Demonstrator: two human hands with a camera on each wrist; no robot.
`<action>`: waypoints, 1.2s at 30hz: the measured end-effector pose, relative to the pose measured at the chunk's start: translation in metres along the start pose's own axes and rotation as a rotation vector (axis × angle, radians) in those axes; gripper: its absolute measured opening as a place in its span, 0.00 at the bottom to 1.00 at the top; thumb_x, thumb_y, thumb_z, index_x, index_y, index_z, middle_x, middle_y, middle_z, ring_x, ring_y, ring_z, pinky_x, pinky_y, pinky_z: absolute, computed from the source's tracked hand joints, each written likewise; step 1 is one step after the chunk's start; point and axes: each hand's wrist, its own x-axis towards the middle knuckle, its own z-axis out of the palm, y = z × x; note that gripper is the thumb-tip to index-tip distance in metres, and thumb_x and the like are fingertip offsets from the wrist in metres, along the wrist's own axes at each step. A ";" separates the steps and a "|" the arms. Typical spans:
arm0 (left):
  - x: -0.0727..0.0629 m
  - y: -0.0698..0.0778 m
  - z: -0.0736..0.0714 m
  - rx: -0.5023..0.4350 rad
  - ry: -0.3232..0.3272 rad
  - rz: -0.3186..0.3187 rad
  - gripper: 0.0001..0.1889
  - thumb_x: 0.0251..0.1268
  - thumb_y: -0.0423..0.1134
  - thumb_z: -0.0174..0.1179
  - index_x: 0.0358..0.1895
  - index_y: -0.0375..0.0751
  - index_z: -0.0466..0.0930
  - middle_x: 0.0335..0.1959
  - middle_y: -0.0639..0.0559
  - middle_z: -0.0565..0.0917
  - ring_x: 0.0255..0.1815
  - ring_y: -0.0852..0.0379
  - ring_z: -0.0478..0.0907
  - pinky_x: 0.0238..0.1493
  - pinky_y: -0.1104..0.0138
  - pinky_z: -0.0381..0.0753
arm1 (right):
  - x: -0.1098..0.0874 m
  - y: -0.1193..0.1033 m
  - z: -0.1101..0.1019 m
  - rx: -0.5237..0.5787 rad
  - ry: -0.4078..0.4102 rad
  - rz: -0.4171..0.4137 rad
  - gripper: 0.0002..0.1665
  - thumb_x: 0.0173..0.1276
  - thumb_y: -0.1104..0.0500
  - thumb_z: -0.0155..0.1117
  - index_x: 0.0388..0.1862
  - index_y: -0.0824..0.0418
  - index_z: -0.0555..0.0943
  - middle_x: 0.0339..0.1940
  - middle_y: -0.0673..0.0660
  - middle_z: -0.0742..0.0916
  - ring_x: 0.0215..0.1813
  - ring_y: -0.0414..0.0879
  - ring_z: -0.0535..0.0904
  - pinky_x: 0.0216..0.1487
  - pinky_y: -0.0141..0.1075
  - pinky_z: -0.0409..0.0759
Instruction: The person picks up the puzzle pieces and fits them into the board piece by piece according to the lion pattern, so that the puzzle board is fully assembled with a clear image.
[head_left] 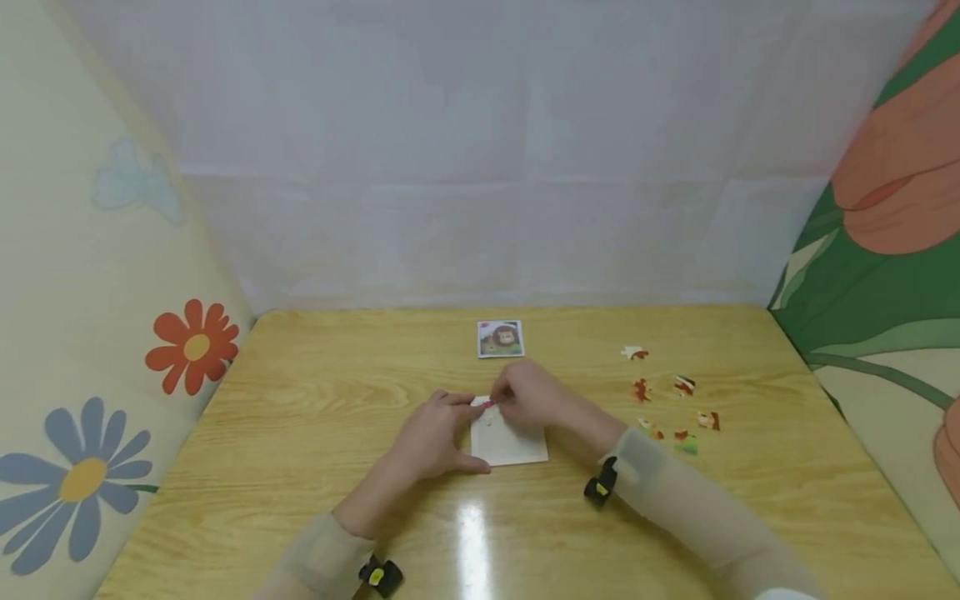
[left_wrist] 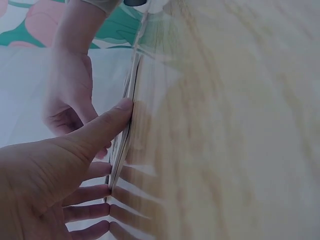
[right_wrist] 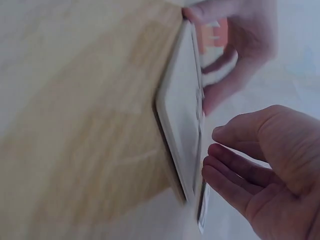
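A white square puzzle board (head_left: 517, 450) lies flat at the middle of the wooden table. My left hand (head_left: 431, 437) holds it by its left side, thumb at the near corner and forefinger at the far corner. In the left wrist view, the left thumb (left_wrist: 117, 115) lies against the board's edge. At the board's far left corner, my right hand (head_left: 528, 393) pinches a small pink puzzle piece (head_left: 488, 404) with bent fingers. The right wrist view shows the right thumb and fingertips close together; the piece is hidden there.
A square picture card with a lion (head_left: 501, 339) lies behind the board. Several loose puzzle pieces (head_left: 641, 389) in red, white and green are spread on the table (head_left: 337, 367) to the right. A white cloth (head_left: 450, 167) hangs behind the table, with flower-patterned panels at both sides.
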 end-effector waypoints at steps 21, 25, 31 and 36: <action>0.001 0.004 -0.003 0.010 -0.037 -0.026 0.47 0.40 0.63 0.85 0.66 0.42 0.85 0.70 0.39 0.82 0.70 0.36 0.77 0.70 0.43 0.80 | -0.057 0.102 -0.114 -0.081 0.084 0.208 0.14 0.74 0.68 0.61 0.53 0.73 0.87 0.48 0.69 0.91 0.51 0.62 0.87 0.56 0.57 0.87; -0.001 0.005 -0.004 0.007 -0.030 -0.026 0.46 0.40 0.62 0.86 0.65 0.41 0.85 0.69 0.38 0.83 0.69 0.36 0.77 0.69 0.43 0.81 | -0.069 0.115 -0.126 -0.124 0.099 0.231 0.14 0.72 0.69 0.62 0.52 0.73 0.87 0.46 0.69 0.91 0.48 0.62 0.88 0.52 0.57 0.88; -0.001 0.006 -0.005 0.006 -0.027 -0.030 0.46 0.40 0.62 0.86 0.65 0.41 0.86 0.69 0.39 0.83 0.69 0.37 0.77 0.70 0.44 0.81 | -0.081 0.132 -0.128 -0.131 0.097 0.220 0.13 0.68 0.71 0.63 0.48 0.75 0.88 0.43 0.70 0.91 0.45 0.62 0.88 0.49 0.55 0.90; -0.002 0.005 -0.003 0.005 -0.027 -0.026 0.46 0.40 0.62 0.86 0.65 0.41 0.85 0.69 0.39 0.83 0.68 0.37 0.77 0.69 0.45 0.81 | -0.086 0.140 -0.124 -0.123 0.062 0.255 0.14 0.68 0.72 0.63 0.49 0.75 0.87 0.45 0.71 0.91 0.47 0.64 0.89 0.51 0.54 0.90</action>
